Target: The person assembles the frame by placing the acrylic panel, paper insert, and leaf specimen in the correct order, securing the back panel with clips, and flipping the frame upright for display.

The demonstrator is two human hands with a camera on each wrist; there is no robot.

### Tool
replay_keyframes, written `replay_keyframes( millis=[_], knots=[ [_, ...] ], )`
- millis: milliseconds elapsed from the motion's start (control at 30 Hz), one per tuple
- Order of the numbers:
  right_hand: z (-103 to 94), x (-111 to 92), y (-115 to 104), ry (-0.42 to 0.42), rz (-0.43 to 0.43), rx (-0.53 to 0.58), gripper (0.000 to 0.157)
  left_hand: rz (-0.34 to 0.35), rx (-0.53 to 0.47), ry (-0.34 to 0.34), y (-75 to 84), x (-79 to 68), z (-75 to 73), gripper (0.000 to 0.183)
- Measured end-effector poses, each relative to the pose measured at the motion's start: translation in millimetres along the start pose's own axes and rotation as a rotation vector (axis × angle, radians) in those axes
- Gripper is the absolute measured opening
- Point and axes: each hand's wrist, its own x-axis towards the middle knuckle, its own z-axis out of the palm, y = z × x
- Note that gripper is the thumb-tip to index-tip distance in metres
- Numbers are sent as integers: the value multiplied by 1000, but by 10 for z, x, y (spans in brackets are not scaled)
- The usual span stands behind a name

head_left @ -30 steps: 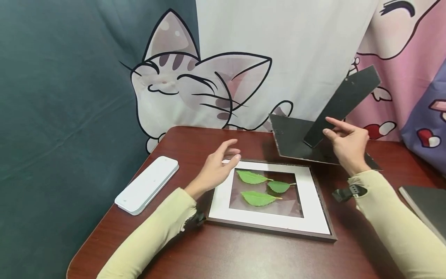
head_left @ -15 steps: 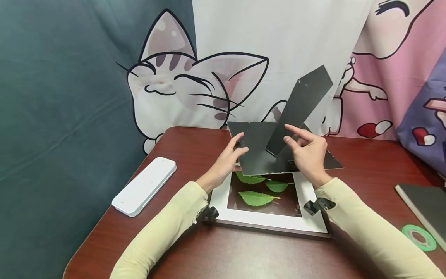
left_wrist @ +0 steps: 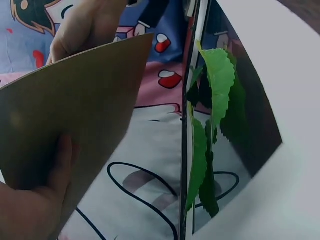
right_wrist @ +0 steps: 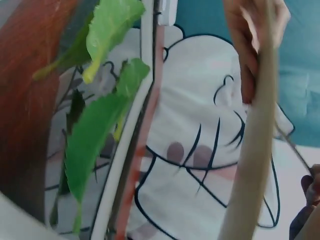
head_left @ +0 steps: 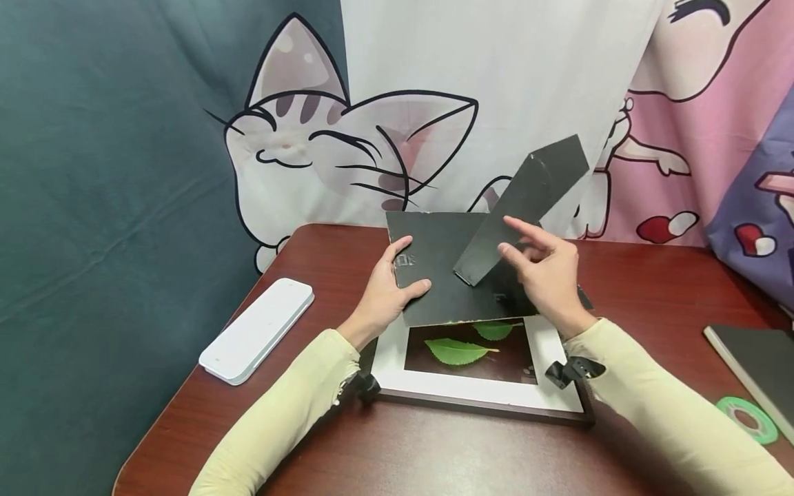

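Observation:
A black picture frame back (head_left: 443, 265) with a strut leg (head_left: 521, 207) standing out from it is held tilted over the far part of a picture frame (head_left: 471, 406). My left hand (head_left: 387, 293) grips its left edge, and the left wrist view shows a finger (left_wrist: 64, 160) against the brown underside. At the strut, my right hand (head_left: 548, 275) holds the back; its lower fingers are hidden in the head view. The frame lies face down on the table with a white mat (head_left: 465, 382) and glass. Green leaves (head_left: 459, 351) lie in the mat's window, partly covered.
A white oblong case (head_left: 257, 331) lies on the left of the reddish-brown table (head_left: 347, 448). To the right are a black notebook (head_left: 759, 365) and a roll of green tape (head_left: 747, 419). Curtains printed with cartoon cats (head_left: 322, 158) hang close behind the table.
My right hand has brought the frame back leftward from beyond the frame to above it. My left hand has taken hold of its left edge, and the back has come lower, covering more leaves.

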Motion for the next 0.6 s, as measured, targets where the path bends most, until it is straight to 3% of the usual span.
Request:
replay_keyframes(
  millis=[167,333,467,600],
  knots=[
    [-239,185,-39,31,166,221,35,39,-6,-2,10,-142,-127,84],
    [-602,259,-18,-24,289,371,35,21,-41,-35,39,-313,-267,85],
    [-809,199,34,-86,353,369,36,35,-35,-78,75,-402,-351,83],
    [-898,119,94,-191,318,138,37,34,-36,-97,78,-469,-399,84]
  ],
)
